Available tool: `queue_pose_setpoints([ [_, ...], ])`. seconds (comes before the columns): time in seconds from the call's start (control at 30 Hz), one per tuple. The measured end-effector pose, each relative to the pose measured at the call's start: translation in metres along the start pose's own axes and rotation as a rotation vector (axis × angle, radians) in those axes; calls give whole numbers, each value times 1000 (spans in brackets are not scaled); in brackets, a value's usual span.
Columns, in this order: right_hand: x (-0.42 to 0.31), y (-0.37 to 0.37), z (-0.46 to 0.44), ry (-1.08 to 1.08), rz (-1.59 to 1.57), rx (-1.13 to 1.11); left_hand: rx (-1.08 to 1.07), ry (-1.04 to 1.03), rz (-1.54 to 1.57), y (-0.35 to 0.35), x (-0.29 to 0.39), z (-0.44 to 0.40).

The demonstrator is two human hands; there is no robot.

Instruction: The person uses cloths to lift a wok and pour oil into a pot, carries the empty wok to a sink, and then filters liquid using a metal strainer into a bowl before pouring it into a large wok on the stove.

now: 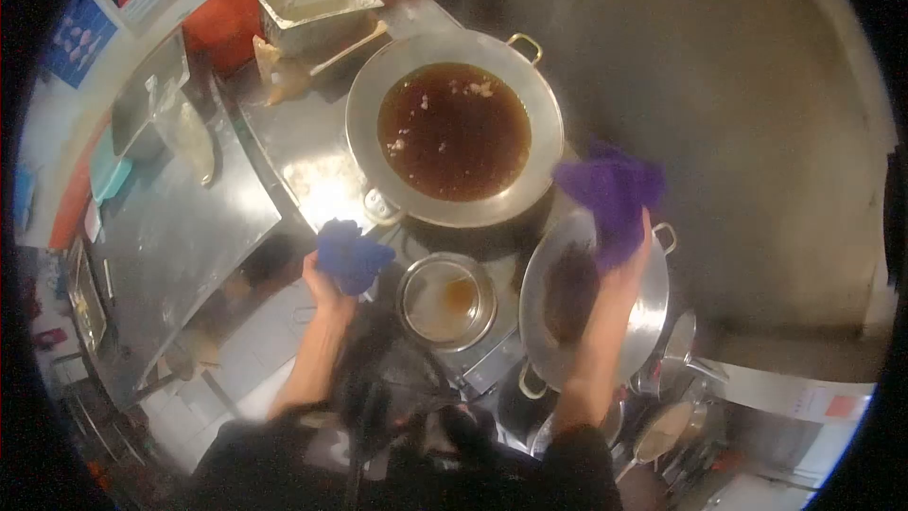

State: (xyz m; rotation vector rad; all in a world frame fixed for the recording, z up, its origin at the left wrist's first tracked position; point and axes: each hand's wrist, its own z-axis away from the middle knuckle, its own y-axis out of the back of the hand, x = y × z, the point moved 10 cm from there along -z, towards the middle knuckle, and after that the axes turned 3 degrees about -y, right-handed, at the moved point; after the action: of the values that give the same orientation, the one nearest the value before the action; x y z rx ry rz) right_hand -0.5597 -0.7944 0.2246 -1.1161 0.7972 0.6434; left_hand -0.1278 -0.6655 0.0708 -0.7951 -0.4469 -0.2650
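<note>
My left hand (331, 290) is closed on a bunched blue cloth (352, 257), close to the lower-left handle (380, 210) of a large wok (364, 123). Dark brown liquid with pale bits floating in it fills much of that wok. In my right hand (634, 260) is a purple cloth (617, 191), slightly blurred, at the wok's lower-right side; whether it touches the rim I cannot tell. My right forearm passes over a second, smaller two-handled wok (648, 317). Between my arms stands a round steel pot (407, 303) with a little brownish liquid in it.
A deep steel pan (317, 24) stands behind the wok, with a wooden-handled tool (350, 47) in front. To the left is a steel counter (180, 246) holding a plastic bag (180, 128). Strainers and ladles (662, 431) crowd the lower right. A steel wall (709, 85) rises at right.
</note>
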Motion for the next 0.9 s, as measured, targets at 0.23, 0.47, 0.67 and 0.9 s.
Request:
queue_pose_setpoints([
  [0.23, -15, -35, -216, 140, 224, 78, 5, 97, -185, -4, -33, -51],
  [0.47, 10, -73, -397, 530, 1284, 165, 83, 143, -241, -27, -37, -53],
  [0.67, 99, -143, -441, 70, 1337, -313, 191, 149, -448, -26, -30, -55],
  [0.9, 105, -151, -458, 272, 1498, -158, 194, 103, -541, -9, -35, -80],
])
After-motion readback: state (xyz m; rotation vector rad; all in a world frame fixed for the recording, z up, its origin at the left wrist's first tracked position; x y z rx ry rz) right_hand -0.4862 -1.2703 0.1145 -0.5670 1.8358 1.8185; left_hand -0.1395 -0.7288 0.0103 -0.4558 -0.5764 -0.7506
